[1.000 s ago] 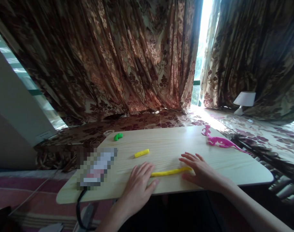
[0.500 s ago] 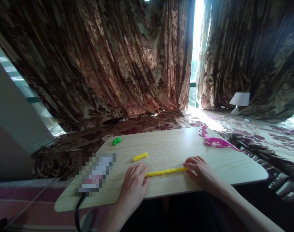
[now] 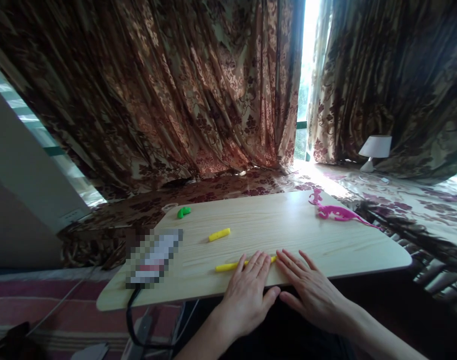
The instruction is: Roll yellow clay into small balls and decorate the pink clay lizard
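A long thin yellow roll of what looks like modelling clay (image 3: 225,268) lies near the front edge of the pale wooden table (image 3: 266,220). My left hand (image 3: 248,292) rests flat across its middle, fingers stretched out. Beside it, my right hand (image 3: 311,292) is also flat with fingers extended, covering the roll's right end. The two thumbs almost meet at the table edge. Beyond the roll lies a shorter, thicker yellow piece (image 3: 219,235). How much of the roll lies beneath my fingers is hidden.
A bent green piece (image 3: 183,212) lies at the far left, and a stretched, ragged pink piece (image 3: 337,213) at the far right. A blurred-out flat object (image 3: 155,260) with a black cable (image 3: 128,310) occupies the left side. Behind stand a white lamp (image 3: 376,146) and patterned curtains (image 3: 213,100).
My hands have come together from the roll's two ends towards its middle and right, with fingers now flatter. The roll's left end is uncovered. The view has shifted slightly.
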The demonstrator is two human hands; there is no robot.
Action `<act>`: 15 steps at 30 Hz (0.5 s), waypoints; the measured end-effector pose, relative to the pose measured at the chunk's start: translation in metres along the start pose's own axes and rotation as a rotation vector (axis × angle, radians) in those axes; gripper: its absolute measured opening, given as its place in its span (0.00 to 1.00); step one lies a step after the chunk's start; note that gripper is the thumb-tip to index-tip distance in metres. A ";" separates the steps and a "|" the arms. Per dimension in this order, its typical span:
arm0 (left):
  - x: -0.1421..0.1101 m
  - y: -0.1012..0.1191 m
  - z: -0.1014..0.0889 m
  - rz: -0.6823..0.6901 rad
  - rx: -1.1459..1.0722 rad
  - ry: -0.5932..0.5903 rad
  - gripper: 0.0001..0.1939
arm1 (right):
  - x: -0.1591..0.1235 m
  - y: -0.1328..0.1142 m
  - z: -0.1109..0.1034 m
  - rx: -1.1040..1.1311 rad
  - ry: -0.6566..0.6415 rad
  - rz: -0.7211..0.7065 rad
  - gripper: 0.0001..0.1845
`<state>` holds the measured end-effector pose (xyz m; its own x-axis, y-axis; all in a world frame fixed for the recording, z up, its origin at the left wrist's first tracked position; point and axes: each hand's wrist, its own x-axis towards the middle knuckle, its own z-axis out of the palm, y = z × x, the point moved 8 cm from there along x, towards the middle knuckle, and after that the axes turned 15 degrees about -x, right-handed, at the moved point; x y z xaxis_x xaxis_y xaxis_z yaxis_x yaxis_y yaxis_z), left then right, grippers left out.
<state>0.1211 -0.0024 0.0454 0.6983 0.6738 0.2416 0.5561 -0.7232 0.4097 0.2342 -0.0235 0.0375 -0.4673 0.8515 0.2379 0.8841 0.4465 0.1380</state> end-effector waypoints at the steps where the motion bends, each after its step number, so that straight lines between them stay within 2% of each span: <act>1: 0.006 -0.005 -0.001 -0.020 0.002 -0.004 0.29 | 0.005 0.003 0.000 0.005 -0.012 0.007 0.37; 4: 0.030 -0.020 -0.006 -0.072 0.014 0.006 0.31 | 0.021 0.013 -0.001 0.017 -0.041 0.015 0.44; 6: 0.036 -0.024 -0.008 -0.073 0.020 0.016 0.32 | 0.023 0.015 -0.001 0.017 -0.045 -0.006 0.47; 8: 0.028 -0.020 -0.006 -0.049 0.020 0.007 0.32 | 0.014 0.011 0.000 0.011 -0.043 -0.045 0.48; 12: -0.008 0.001 0.001 0.017 0.011 -0.034 0.33 | -0.014 0.000 0.000 0.010 -0.047 -0.108 0.47; 15: -0.012 0.004 0.002 0.005 0.010 -0.046 0.33 | -0.013 0.001 -0.002 0.018 -0.045 -0.104 0.44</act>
<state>0.1164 -0.0137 0.0422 0.7206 0.6630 0.2027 0.5572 -0.7278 0.3998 0.2413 -0.0344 0.0367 -0.5557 0.8117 0.1799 0.8312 0.5375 0.1420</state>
